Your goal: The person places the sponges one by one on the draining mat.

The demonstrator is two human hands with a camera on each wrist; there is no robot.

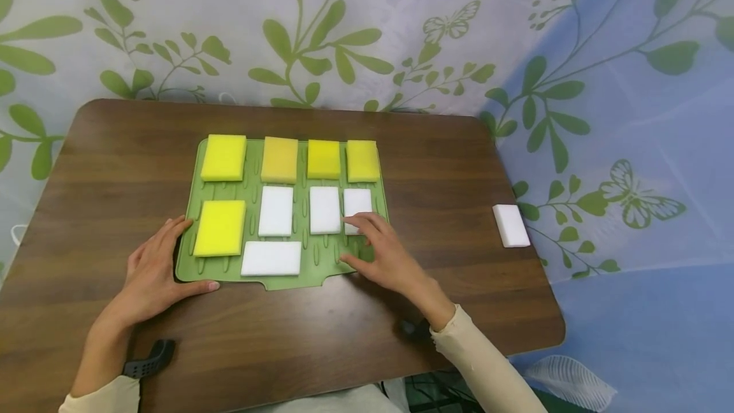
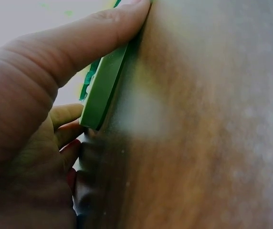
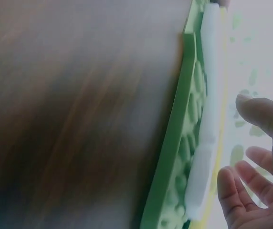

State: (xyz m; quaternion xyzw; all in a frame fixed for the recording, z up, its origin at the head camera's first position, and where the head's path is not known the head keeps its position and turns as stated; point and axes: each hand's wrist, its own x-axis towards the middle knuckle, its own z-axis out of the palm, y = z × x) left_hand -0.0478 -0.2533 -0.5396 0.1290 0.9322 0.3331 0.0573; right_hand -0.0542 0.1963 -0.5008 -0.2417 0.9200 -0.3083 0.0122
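A green ridged mat (image 1: 318,276) lies on the table, carrying several yellow sponge blocks (image 1: 220,228) and several white ones (image 1: 271,258). My left hand (image 1: 151,273) is spread around the mat's lower left corner, its thumb along the front edge and its fingers at the left side. Over the mat's right part hovers my right hand (image 1: 387,257), thumb and fingers apart with nothing between them. Its fingers partly cover the rightmost white block (image 1: 357,199) in the head view. In the right wrist view, that hand (image 3: 258,176) appears apart from the blocks.
One more white block (image 1: 511,225) lies by the right edge of the brown wooden table (image 1: 441,177). A leaf-patterned curtain (image 1: 344,30) hangs behind the table and along its right side. Dark cables (image 1: 438,394) show below the front edge.
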